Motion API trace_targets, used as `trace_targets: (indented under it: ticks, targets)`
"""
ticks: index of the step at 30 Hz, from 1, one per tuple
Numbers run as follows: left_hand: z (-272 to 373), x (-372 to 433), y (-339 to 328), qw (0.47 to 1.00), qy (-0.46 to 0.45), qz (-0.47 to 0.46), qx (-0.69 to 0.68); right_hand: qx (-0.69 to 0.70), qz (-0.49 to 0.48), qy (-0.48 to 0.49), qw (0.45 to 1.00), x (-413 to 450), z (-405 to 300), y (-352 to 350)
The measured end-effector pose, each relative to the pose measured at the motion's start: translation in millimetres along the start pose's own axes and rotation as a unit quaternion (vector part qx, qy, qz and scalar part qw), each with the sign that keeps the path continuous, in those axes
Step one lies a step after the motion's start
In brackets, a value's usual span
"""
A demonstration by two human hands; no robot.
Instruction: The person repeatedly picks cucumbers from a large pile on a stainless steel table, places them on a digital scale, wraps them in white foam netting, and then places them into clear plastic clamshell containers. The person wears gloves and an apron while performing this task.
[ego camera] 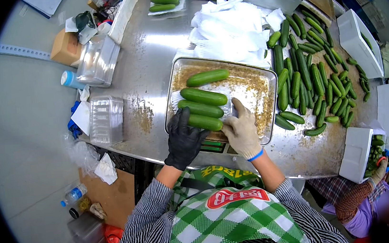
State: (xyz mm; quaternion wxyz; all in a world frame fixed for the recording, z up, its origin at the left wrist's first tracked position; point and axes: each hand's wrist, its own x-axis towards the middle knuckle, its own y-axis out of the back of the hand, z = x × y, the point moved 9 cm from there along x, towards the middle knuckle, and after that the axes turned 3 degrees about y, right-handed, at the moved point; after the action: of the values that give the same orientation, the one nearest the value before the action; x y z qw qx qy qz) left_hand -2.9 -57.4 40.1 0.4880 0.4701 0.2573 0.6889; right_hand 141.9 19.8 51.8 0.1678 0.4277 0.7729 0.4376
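A shallow metal tray (261, 78) in front of me holds a few green cucumbers lying side by side. The top cucumber (207, 78) lies a little apart from the others. White netted padding (176, 97) shows beneath them. My left hand (184, 140), in a black glove, has its fingers over the left ends of the two lowest cucumbers. At the right tip of the lowest cucumber (204, 122) is the thumb of my right hand (244, 132), in a beige knit glove. Its index finger is stretched out over the tray; whether it grips is unclear.
Loose cucumbers (303, 69) are spread over the steel table (141, 66) at right. White netted sheets (226, 24) lie behind the tray. Clear plastic containers (106, 119) stand at left. A co-worker's gloved hand (380, 170) is at a white foam box (354, 153).
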Motion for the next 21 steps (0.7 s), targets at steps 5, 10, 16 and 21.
trace_targets:
  ticks: [5, 10, 16, 21]
  targets:
    - [-3, 0, -1, 0.995, 0.067, 0.027, -0.063, 0.017, -0.026, 0.018, 0.999, -29, 14, -3]
    - [-11, 17, -8, 0.983, 0.146, -0.027, -0.108, 0.046, -0.088, 0.061, 0.993, -20, 4, 6]
    - [-8, 10, -6, 0.991, 0.13, -0.027, -0.024, 0.044, 0.03, 0.105, 0.993, 29, 20, 52]
    - [-5, 14, -5, 0.991, 0.127, -0.048, -0.005, -0.092, -0.063, 0.153, 0.982, 134, 17, 13]
